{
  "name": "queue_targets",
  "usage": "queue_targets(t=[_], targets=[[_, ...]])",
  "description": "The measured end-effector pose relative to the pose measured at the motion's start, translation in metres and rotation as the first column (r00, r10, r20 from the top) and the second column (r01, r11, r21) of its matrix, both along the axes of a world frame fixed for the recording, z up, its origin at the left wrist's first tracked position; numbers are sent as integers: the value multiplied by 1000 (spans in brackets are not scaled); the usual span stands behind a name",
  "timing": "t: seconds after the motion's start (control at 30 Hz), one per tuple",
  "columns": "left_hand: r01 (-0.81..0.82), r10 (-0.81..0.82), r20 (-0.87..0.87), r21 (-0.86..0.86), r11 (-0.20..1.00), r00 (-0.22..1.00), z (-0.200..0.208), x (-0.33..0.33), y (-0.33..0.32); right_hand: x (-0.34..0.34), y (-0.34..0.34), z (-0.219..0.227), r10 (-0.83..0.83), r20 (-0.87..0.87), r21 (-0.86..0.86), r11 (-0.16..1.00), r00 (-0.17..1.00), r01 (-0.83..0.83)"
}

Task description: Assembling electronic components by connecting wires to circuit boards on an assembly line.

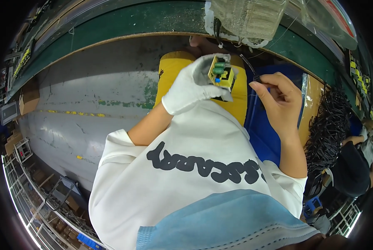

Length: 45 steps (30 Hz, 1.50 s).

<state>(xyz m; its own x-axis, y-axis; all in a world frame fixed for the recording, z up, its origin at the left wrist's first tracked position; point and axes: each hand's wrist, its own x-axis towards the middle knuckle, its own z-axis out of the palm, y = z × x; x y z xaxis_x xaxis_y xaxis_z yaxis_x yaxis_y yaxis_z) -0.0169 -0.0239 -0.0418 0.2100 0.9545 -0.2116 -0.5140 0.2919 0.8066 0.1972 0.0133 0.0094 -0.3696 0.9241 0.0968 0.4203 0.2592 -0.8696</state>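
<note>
My left hand (186, 88), in a white glove, is closed round a small circuit board (219, 71) held in front of my body. Green cylindrical parts, a yellow block and a small blue part show on the board. My bare right hand (281, 98) is to the right of it, apart from the board. Its thumb and forefinger pinch the end of a thin black cable (249, 63), which runs up toward the bench edge. The remaining fingers of that hand are curled, and the exact cable tip is too small to make out.
A green workbench (153, 18) crosses the far side, with a cloudy plastic tray (249, 18) at its edge. A blue bin (257, 129) stands beneath my right arm, near a thick bundle of black cables (330, 125). Another person (351, 166) is at the far right.
</note>
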Motion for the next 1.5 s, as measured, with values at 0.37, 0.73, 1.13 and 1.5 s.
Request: queue_targets(t=[0.37, 0.73, 1.13, 1.5], targets=[[-27, 36, -43, 187, 982, 998, -1, 6, 4, -8, -11, 9, 72, -20, 184, 981, 997, -67], [-6, 12, -38, 138, 990, 999, -3, 3, 3, -5, -10, 10, 172, 19, 12, 985, 985, -172], [86, -82, -51, 101, 991, 995, -2, -4, 0, -6, -11, 8, 139, -56, -120, 982, 989, -145], [132, -122, -84, 129, 983, 989, -5, -6, -4, -1, -3, -10, -39, -340, -600, 779, 940, -185]])
